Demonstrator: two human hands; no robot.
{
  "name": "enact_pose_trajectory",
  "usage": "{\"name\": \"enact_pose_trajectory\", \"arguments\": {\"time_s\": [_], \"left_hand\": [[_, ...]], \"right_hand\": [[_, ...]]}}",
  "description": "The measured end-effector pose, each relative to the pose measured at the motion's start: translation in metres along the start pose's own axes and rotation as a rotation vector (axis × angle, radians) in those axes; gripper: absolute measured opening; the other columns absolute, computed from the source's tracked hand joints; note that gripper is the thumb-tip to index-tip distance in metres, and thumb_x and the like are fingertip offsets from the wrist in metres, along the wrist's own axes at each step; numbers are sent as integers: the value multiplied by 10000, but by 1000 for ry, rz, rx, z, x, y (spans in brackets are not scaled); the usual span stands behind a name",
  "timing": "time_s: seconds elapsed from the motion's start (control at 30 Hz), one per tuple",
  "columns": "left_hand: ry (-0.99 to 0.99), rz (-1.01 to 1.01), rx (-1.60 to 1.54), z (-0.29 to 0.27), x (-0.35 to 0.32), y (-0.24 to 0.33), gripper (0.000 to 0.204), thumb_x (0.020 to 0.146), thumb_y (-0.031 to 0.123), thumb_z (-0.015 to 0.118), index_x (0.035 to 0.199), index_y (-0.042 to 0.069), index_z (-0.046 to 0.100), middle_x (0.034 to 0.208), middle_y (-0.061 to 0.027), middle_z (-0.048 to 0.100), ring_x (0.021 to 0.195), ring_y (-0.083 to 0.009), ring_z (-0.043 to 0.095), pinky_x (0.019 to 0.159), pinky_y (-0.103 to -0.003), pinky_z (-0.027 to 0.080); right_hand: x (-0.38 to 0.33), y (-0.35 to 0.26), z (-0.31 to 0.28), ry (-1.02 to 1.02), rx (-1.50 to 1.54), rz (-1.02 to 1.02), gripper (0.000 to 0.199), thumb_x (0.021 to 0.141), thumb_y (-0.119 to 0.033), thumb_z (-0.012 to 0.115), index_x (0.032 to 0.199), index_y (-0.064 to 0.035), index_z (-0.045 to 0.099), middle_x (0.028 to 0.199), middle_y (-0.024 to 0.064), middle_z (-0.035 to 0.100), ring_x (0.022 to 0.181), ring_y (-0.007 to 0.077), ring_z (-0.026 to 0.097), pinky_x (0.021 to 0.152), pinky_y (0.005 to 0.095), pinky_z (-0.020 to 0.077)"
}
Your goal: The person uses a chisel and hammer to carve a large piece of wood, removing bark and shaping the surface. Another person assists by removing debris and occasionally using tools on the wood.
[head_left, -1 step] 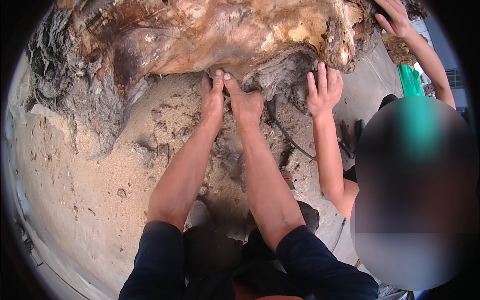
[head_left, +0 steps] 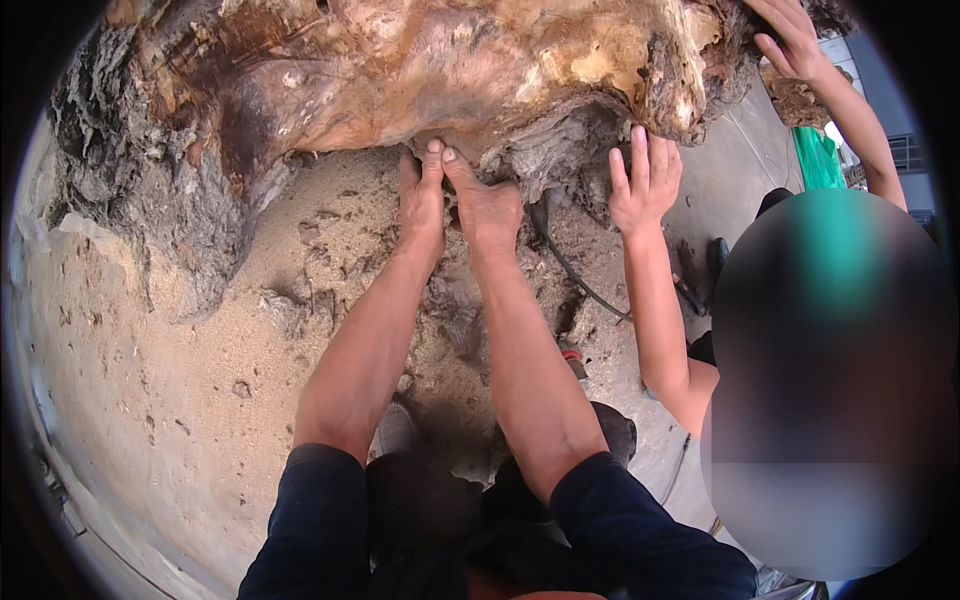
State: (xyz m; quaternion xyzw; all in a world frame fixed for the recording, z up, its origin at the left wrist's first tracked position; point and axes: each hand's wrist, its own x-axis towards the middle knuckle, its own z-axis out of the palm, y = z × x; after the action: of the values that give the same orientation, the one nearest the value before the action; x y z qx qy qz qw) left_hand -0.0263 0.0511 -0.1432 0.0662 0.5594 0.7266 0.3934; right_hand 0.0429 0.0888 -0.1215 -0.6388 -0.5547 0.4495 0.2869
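A big, gnarled piece of tree trunk (head_left: 400, 80) fills the top of the view, smooth orange-brown in the middle and grey and rough at its ends. My left hand (head_left: 422, 208) grips its lower edge, thumb against the wood and the other fingers mostly hidden underneath. Right beside it, my right hand (head_left: 490, 212) holds the same edge in the same way, the two thumbs nearly touching. Further right, a co-worker's hand (head_left: 643, 188) presses the trunk's underside, fingers up. That person's other hand (head_left: 793, 42) rests on its far right end.
Sawdust and bark scraps cover the floor (head_left: 190, 390) below the trunk. A dark cable (head_left: 580, 277) runs over the floor right of my forearms. The co-worker (head_left: 820, 380) is close on my right. Green sheeting (head_left: 818, 160) shows behind.
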Motion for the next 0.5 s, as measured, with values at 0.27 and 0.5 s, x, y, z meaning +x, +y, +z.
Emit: {"name": "enact_pose_trajectory", "arguments": {"time_s": [0.27, 0.5], "left_hand": [[-33, 13, -58, -10, 4, -10, 1015, 947, 520, 670, 1644, -35, 185, 1648, -263, 311, 1486, -374, 370, 1222, -480, 299], [3, 2, 52, -7, -3, 8, 848, 981, 394, 601, 1630, -26, 254, 1627, -258, 356, 1481, -362, 385, 1217, -451, 314]], "right_hand": [[-21, -20, -12, 11, -50, -58, 785, 755, -471, 837, 1115, 187, 604, 1095, 384, 691, 1034, 435, 702, 920, 463, 546], [-4, 11, -17, -127, 213, 138, 703, 768, -459, 902, 1094, 126, 689, 1067, 293, 745, 993, 373, 727, 908, 441, 546]]}}
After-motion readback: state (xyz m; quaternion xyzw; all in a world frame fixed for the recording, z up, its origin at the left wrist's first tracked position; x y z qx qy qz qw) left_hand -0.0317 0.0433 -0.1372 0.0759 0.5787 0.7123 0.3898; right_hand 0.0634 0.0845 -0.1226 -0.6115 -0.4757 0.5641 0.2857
